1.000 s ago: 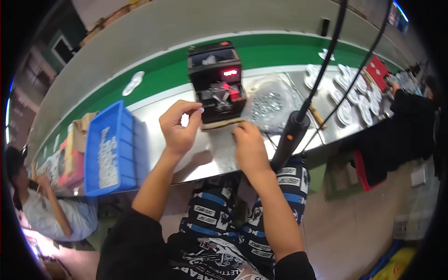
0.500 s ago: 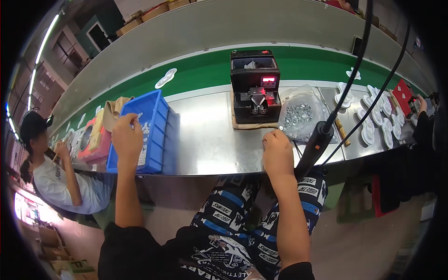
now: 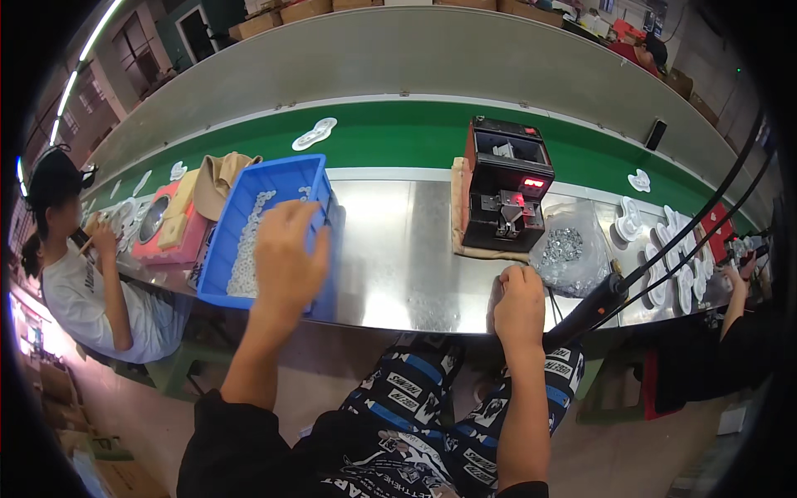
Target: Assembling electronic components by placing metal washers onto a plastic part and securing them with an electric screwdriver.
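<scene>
My left hand (image 3: 290,253) is over the right side of a blue plastic bin (image 3: 217,270), its thumb apart from the fingers and nothing visible between them. Many small white round plastic pieces (image 3: 243,270) lie in the bin, partly hidden behind that hand. My right hand (image 3: 521,307) rests at the front edge of the metal table with its fingers curled in; whatever they hold, if anything, is hidden. Just beyond it stands a black machine (image 3: 506,199) with a red lit display, an open top hopper and a metal jaw at the front.
A clear bag of small metal parts (image 3: 563,249) lies right of the machine, beside a thick black rod with cables (image 3: 585,314). White flat moulded pieces (image 3: 656,278) are farther right. A green belt (image 3: 398,137) runs behind. Co-workers sit at left (image 3: 108,290) and right.
The view has shifted, so the table appears lower. My left hand has moved right across the bin, and its pinched fingers have spread. My right hand stays curled at the table edge.
</scene>
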`<state>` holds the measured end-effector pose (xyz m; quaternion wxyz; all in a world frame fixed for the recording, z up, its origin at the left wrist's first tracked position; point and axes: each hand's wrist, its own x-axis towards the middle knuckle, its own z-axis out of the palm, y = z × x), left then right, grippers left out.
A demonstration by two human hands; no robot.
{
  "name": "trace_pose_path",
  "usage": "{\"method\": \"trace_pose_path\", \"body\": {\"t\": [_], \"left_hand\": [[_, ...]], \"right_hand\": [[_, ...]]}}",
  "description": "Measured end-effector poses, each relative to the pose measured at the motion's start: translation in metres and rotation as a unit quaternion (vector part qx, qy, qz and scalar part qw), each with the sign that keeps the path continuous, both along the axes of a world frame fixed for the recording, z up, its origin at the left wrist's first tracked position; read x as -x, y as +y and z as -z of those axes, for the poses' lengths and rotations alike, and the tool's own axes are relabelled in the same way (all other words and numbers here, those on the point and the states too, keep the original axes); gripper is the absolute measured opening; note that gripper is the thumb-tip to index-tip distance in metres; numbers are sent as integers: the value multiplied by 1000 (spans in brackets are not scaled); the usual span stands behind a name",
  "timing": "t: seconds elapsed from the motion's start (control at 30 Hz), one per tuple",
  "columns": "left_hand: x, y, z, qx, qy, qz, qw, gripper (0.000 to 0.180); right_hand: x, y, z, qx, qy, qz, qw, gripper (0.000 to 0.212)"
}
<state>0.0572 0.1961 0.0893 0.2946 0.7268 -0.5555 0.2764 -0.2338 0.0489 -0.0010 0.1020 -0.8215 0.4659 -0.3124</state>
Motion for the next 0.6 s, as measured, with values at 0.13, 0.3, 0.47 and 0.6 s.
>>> {"method": "trace_pose_path", "body": {"t": [0.13,0.3,0.47,0.6], "left_hand": [[76,-54,0,-28,128,287,949,24],[117,-104,-2,-102,90,355,925,18],[107,-107,-49,-55,66,321,943,13],[9,-128,-110,-114,105,187,970,23]], "right_hand": [[8,-4,1,36,3,13,999,12],[-3,-10,4,40,-42,-49,997,3],[7,-9,2,23,-56,-18,998,4],[13,-9,8,3,-35,-2,999,7]]}}
